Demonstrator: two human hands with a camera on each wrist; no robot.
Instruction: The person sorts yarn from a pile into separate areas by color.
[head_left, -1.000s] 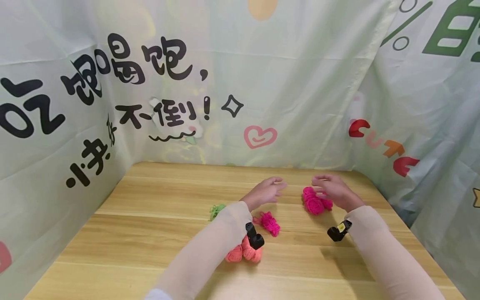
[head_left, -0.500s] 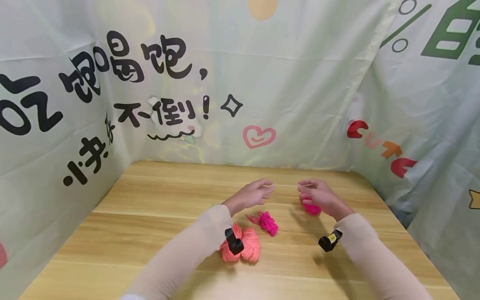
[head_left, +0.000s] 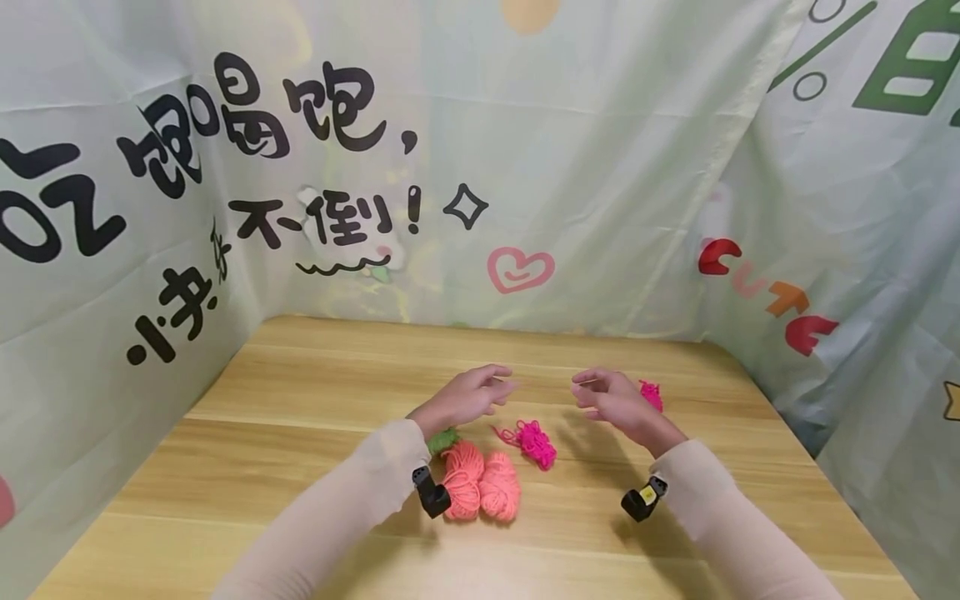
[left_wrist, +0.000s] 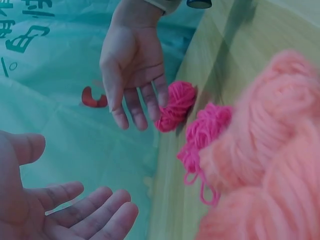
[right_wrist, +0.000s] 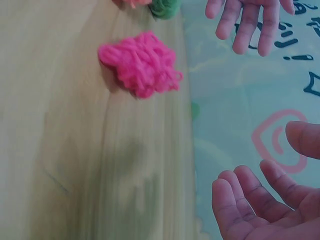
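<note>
Both hands hover above the table with nothing in them. My left hand (head_left: 467, 395), fingers loosely extended, is over the back of a coral yarn bundle (head_left: 501, 487) made of two fat lobes. Green yarn (head_left: 442, 440) peeks out below that wrist, partly covered. Between the hands and nearer the front lies a small tangle of hot-pink yarn (head_left: 536, 444) with a loose loop. My right hand (head_left: 617, 402) has relaxed, slightly bent fingers facing the left one. It partly hides a larger pink yarn ball (head_left: 651, 395), which shows more fully in the left wrist view (left_wrist: 176, 106).
The wooden table (head_left: 315, 375) meets printed cloth curtains (head_left: 600, 208) at its back and sides. Small black cameras are strapped at the left wrist (head_left: 431, 493) and the right wrist (head_left: 643, 498).
Both hands have moved left and slightly toward the front, staying apart. The right hand has shifted off the left part of the larger pink ball's area. The yarn seems to stay put.
</note>
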